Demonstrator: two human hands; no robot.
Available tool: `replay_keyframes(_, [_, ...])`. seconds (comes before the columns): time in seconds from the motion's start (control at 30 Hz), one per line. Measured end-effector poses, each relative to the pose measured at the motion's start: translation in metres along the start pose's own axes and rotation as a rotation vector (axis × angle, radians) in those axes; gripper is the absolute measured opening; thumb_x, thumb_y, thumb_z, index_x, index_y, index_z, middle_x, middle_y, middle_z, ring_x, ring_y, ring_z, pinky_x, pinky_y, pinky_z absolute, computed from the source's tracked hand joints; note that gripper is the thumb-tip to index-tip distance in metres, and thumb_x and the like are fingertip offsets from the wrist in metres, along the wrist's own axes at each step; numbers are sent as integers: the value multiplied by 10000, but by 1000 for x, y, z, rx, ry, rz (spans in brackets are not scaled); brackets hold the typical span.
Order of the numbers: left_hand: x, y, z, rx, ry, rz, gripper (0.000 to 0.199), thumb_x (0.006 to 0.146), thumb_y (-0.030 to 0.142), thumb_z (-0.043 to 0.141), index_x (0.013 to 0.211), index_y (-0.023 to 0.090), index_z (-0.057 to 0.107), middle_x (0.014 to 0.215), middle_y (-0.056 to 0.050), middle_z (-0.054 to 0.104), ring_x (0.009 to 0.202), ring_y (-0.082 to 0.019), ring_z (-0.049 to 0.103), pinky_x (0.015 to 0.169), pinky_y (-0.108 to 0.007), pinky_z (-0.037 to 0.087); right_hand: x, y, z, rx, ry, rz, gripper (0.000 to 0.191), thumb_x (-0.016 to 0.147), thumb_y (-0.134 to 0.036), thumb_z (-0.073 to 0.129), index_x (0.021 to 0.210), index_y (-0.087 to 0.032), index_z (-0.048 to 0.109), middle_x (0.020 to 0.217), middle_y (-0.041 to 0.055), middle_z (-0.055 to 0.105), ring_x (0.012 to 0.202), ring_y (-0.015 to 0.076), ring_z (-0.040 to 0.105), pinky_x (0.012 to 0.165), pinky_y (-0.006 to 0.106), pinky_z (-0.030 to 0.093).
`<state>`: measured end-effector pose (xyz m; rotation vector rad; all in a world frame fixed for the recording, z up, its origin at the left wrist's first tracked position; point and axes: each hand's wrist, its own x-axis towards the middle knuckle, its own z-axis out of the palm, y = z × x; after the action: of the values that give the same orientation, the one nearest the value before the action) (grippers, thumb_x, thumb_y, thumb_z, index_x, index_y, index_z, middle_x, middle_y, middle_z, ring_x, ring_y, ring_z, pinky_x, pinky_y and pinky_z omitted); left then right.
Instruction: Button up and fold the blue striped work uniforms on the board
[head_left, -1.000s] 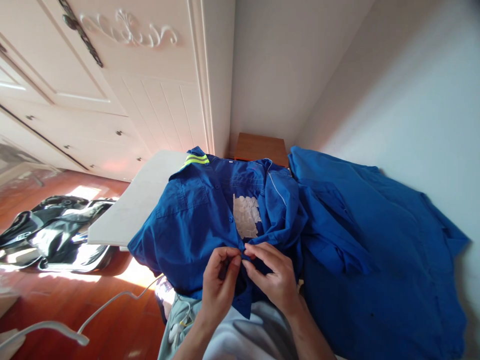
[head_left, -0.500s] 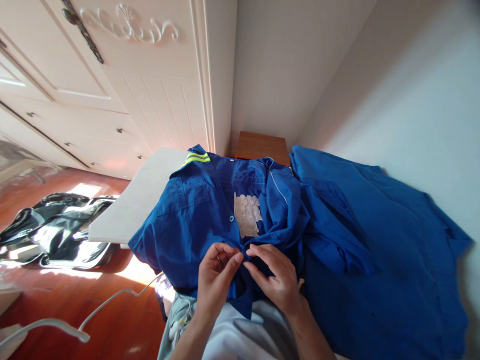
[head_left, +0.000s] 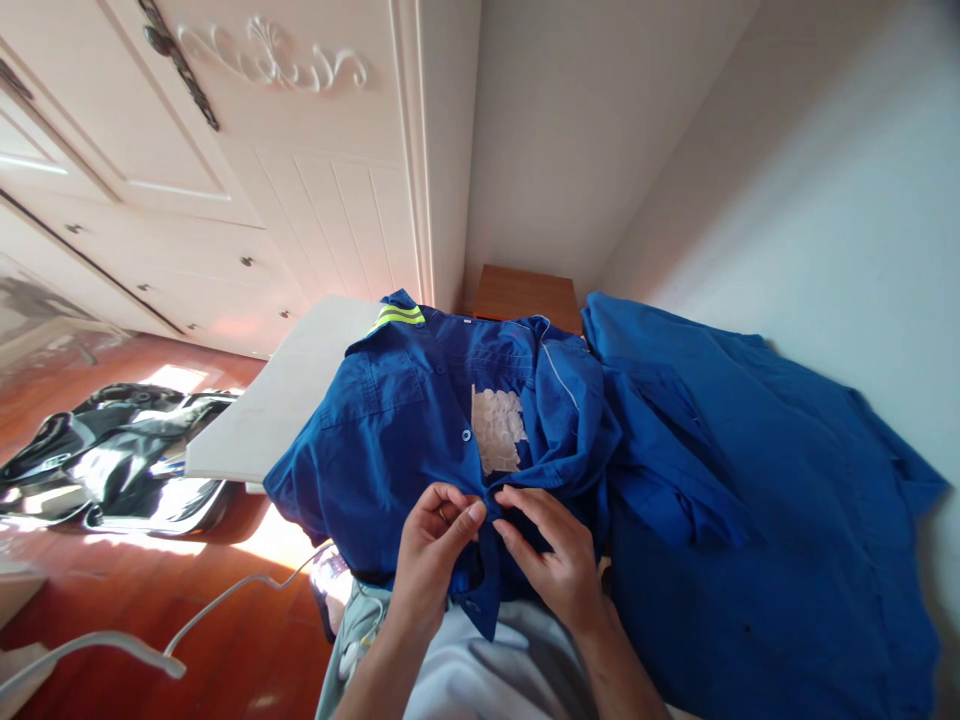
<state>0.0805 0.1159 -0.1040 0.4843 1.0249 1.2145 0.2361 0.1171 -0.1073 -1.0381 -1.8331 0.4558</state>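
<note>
A blue work shirt (head_left: 375, 430) with a yellow-green reflective strip (head_left: 397, 316) on its shoulder lies in front of me, its collar away from me. My left hand (head_left: 442, 535) pinches the front edge of the shirt between thumb and index finger. Beside it, my right hand (head_left: 551, 545) is at the same edge, its thumb and index finger slightly apart, the index fingertip touching the cloth. A button (head_left: 466, 435) shows above my left hand. Through the shirt's opening a whitish ragged-edged patch (head_left: 498, 430) is visible.
A white board (head_left: 262, 400) extends under the shirt at left. Blue cloth (head_left: 765, 500) covers the right side by the wall. Behind stand a brown wooden box (head_left: 525, 290) and a white cabinet (head_left: 330, 200). An open suitcase (head_left: 120, 460) and a white cable (head_left: 225, 590) are at left.
My right thumb has moved slightly away from the shirt's edge. The lower front flap has shifted a little to the left. My left hand keeps its pinch.
</note>
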Motion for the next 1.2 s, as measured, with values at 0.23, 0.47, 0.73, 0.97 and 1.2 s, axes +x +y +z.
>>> replay_keyframes(0.23, [3, -1, -1, -20, 46, -45, 422, 645, 353, 890, 810, 175, 545, 590, 59, 565, 513, -34, 472, 490, -111, 379, 1, 3, 0, -73, -53, -99, 563, 882, -40, 615, 1395, -253, 524, 1110, 71, 722, 1020, 201, 684, 903, 340, 575])
replay_keyframes(0.47, [-1, -2, 1, 45, 27, -10, 399, 652, 369, 882, 851, 169, 600, 665, 22, 644, 576, -52, 546, 542, -122, 431, 0, 7, -2, -93, -47, -148, 592, 883, -26, 604, 1418, -260, 510, 1064, 69, 729, 959, 198, 688, 853, 350, 581])
replay_keyframes(0.73, [-4, -3, 0, 157, -24, 93, 377, 631, 295, 893, 871, 161, 634, 765, -13, 699, 709, -105, 651, 665, -179, 522, 1, 4, -3, -86, -35, -155, 573, 877, -6, 590, 1394, -246, 533, 1029, 72, 731, 933, 197, 689, 823, 348, 583])
replay_keyframes(0.97, [-5, -5, -5, 105, 49, 48, 481, 598, 280, 903, 958, 170, 603, 795, -30, 735, 689, -121, 681, 623, -174, 526, -3, 3, -2, -76, -50, -107, 543, 883, -44, 606, 1382, -245, 537, 1072, 74, 720, 988, 206, 675, 869, 364, 574])
replay_keyframes(1.2, [-12, 5, 5, 53, 104, 20, 518, 571, 277, 911, 956, 158, 586, 757, -31, 744, 590, -95, 650, 527, -134, 467, -5, 2, -2, -55, -59, -83, 404, 884, -72, 620, 1244, -256, 624, 1058, 69, 708, 991, 201, 670, 860, 363, 576])
